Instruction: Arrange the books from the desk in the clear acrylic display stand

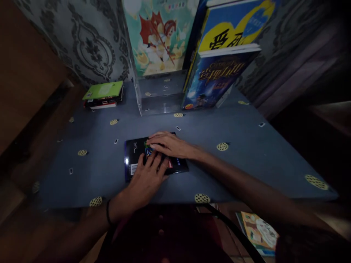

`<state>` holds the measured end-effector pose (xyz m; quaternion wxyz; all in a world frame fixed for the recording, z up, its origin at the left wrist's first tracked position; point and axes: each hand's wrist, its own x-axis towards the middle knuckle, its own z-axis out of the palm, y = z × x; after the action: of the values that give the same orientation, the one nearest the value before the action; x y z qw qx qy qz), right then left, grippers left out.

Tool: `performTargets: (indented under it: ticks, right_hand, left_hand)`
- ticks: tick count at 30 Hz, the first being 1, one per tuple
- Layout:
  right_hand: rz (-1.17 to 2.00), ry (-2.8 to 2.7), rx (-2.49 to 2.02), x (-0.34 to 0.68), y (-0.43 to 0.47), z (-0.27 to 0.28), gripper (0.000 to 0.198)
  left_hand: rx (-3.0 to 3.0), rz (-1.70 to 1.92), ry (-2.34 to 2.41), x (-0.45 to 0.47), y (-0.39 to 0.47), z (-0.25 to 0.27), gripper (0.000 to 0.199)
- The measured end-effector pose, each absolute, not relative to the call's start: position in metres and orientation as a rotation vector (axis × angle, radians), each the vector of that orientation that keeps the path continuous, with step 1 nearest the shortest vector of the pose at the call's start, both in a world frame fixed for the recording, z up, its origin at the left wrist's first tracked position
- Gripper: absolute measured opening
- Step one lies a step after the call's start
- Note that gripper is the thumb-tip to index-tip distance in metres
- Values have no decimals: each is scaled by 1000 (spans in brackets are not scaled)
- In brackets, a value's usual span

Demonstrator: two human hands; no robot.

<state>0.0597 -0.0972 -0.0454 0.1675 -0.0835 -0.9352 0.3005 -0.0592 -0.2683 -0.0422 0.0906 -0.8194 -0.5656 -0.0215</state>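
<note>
A dark book point(133, 155) lies flat on the table near its front edge, its barcode side up. My left hand point(149, 173) rests on the lower part of the cover with its fingers spread. Across the upper part of the same book lies my right hand point(168, 144), palm down and fingers stretched out to the left. The two hands are close together, and they hide much of the middle of the cover. Neither hand is gripping the book.
The table point(95, 175) has a blue-grey cloth with pineapples. A clear acrylic stand point(161, 104) is at the back, with a picture book point(156, 40) and a blue book point(216, 80) upright. Stacked books point(104, 93) lie back left. Another book point(259, 232) lies below the table, right.
</note>
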Motion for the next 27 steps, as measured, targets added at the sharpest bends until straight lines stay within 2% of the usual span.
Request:
performTargets:
  ticks: [8, 16, 22, 25, 27]
  right_hand:
    - [1086, -2636, -210, 42, -77, -51, 37]
    - [1054, -2625, -236, 44, -84, -52, 43]
    - [1095, -2660, -255, 42, -80, -44, 53]
    - [1242, -2675, -255, 42, -73, -35, 63]
    - [1476, -2607, -260, 43, -66, -29, 68]
  left_hand:
    - [-2389, 115, -1426, -56, -270, -46, 44]
    - [-2352, -38, -1342, -61, -265, -50, 34]
    - [-2436, -56, -1403, -71, -253, -33, 29]
    - [-2457, -108, -1504, -79, -252, -22, 30]
    - [-2470, -324, -1597, -88, -253, -16, 30]
